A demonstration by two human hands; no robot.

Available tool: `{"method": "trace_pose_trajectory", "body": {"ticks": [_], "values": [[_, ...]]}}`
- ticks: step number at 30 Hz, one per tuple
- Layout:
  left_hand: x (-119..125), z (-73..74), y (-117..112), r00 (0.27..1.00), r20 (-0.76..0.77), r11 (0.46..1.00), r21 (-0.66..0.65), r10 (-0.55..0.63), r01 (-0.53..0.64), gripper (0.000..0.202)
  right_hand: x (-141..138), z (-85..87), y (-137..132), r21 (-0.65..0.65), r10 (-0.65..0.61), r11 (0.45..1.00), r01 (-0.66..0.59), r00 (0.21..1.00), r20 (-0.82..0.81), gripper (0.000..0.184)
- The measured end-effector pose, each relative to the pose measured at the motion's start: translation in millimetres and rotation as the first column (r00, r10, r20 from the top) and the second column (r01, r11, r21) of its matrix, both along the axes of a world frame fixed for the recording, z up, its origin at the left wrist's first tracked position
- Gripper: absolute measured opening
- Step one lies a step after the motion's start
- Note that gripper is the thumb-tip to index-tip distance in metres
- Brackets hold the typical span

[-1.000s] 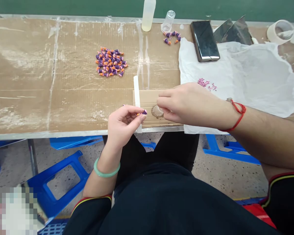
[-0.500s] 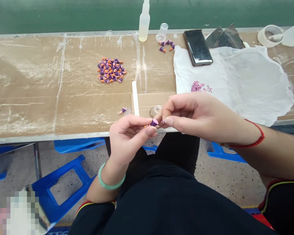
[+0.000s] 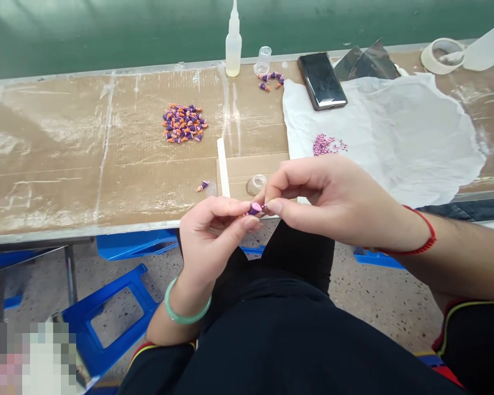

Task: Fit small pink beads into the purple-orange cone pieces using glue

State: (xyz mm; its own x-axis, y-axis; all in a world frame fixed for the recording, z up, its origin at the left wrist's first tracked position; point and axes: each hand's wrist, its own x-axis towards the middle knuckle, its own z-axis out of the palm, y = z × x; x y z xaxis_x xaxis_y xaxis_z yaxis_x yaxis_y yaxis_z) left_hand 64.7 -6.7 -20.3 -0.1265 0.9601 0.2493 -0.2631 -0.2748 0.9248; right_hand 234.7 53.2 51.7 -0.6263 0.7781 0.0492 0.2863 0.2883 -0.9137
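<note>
My left hand (image 3: 216, 230) pinches a small purple figurine (image 3: 255, 208) between thumb and forefinger, its flat pink end turned toward my right hand. My right hand (image 3: 313, 195) is closed at the fingertips on a tiny pink metallic piece (image 3: 264, 207), held right at that pink end. Whether the piece has entered the figurine is too small to tell. More such tiny pink pieces (image 3: 323, 145) lie loosely heaped on a white paper sheet (image 3: 411, 131). One purple and orange figurine (image 3: 203, 186) lies on the table left of my hands, and a pile of similar figurines (image 3: 184, 123) sits farther back.
Just beyond my hands is a small clear cup (image 3: 256, 185) on a cardboard piece (image 3: 241, 170), beside a white strip (image 3: 223, 167). Farther back stand a dropper bottle (image 3: 233, 54), a clear cap (image 3: 264, 60), several figurines (image 3: 278, 77), a phone (image 3: 323, 80) and a tape roll (image 3: 428, 60).
My right fingertips have brought the tiny pink piece closer to the figurine's pink end, narrowing the gap. The left hand keeps its pinch. The whole view has shifted slightly.
</note>
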Motion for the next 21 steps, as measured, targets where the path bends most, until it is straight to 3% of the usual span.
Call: {"method": "trace_pose_trajectory", "body": {"ticks": [14,21], "values": [[2.3,-1.1,1.3,0.999,0.045,0.998,0.061,-0.015,0.012,0.013,-1.0,0.7,-1.2,0.181,0.023,0.983,-0.035,0.998,0.067,0.014],[4.7,0.5,1.5,1.0,0.015,0.998,0.063,0.025,-0.025,0.012,1.3,0.3,-4.2,0.42,0.01,0.905,-0.071,0.989,0.145,0.017]]}}
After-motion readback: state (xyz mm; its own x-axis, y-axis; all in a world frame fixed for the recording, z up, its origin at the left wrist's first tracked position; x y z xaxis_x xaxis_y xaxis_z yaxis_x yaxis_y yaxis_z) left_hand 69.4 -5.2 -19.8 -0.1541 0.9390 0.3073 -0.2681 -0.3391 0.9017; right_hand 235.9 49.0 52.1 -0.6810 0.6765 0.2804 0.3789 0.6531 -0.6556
